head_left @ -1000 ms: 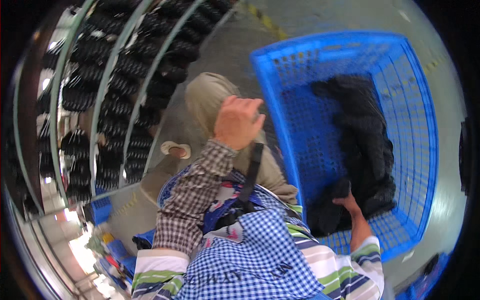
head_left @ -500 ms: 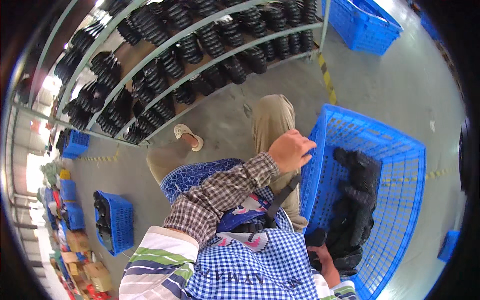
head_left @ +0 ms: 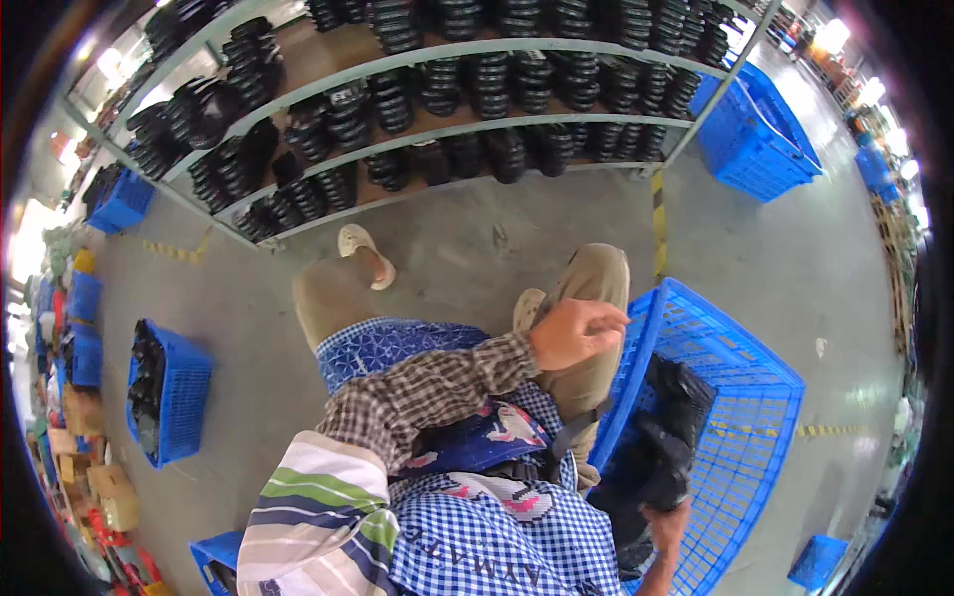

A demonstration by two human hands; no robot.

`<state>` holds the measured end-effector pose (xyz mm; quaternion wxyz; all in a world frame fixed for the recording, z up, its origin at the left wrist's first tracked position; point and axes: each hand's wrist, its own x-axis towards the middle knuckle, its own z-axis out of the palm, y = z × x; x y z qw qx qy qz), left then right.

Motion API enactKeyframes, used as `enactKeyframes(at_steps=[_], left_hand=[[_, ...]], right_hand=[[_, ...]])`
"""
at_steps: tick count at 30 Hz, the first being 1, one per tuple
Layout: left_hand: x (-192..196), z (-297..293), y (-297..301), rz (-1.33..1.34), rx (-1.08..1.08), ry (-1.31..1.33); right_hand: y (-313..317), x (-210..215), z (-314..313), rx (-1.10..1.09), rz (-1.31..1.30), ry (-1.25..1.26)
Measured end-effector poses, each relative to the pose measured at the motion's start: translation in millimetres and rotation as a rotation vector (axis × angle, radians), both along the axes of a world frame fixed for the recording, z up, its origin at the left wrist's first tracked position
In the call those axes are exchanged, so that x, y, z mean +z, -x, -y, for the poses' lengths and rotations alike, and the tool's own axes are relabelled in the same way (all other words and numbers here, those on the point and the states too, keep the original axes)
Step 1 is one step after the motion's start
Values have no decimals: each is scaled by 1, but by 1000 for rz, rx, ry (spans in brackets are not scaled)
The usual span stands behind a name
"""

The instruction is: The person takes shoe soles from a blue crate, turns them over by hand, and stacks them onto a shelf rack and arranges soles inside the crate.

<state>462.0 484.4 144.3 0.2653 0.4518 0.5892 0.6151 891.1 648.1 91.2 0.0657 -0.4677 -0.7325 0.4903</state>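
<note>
Beside my right leg stands a large blue plastic basket [head_left: 664, 290], tilted in view, with a heap of soft-looking black pieces [head_left: 679, 382] inside. My right hand [head_left: 668, 523] reaches into its near part, fingers closed on a dark black piece [head_left: 664, 485]; the exact kind is unclear, and the piece partly hides the fingers. My left hand [head_left: 578, 334], in a brown checked sleeve, hovers over my right knee near the basket's left rim. Its fingers are loosely stretched and apart, with nothing in them.
Ahead, a metal rack [head_left: 417, 129] carries stacks of ribbed black pieces [head_left: 490, 87] on several shelves. Another blue basket [head_left: 755, 139] stands beyond the rack's right end. To my left, a blue basket [head_left: 184, 397] holds black pieces. Yellow-black tape [head_left: 659, 223] marks the floor.
The view has turned, levelling the rack. My right hand has shifted with the black piece at its fingers. The left hand stays over the knee, its fingers held straighter.
</note>
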Motion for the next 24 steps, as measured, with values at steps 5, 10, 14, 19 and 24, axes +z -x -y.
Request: enactKeyframes(at_steps=[5, 10, 14, 19, 24], left_hand=[[-25, 23, 9, 398, -3, -69], [-6, 33, 8, 1119, -357, -95], [15, 46, 7, 1114, -424, -418], [4, 111, 24, 1008, 176, -346], [-28, 152, 33, 1187, 181, -562]], right_hand=[[109, 151, -22, 287, 24, -1066], [213, 200, 1, 352, -437, -1347], [284, 144, 41, 526, -613, -908], [353, 77, 115, 850, -913, -993], [358, 35, 137, 1070, -919, -913]])
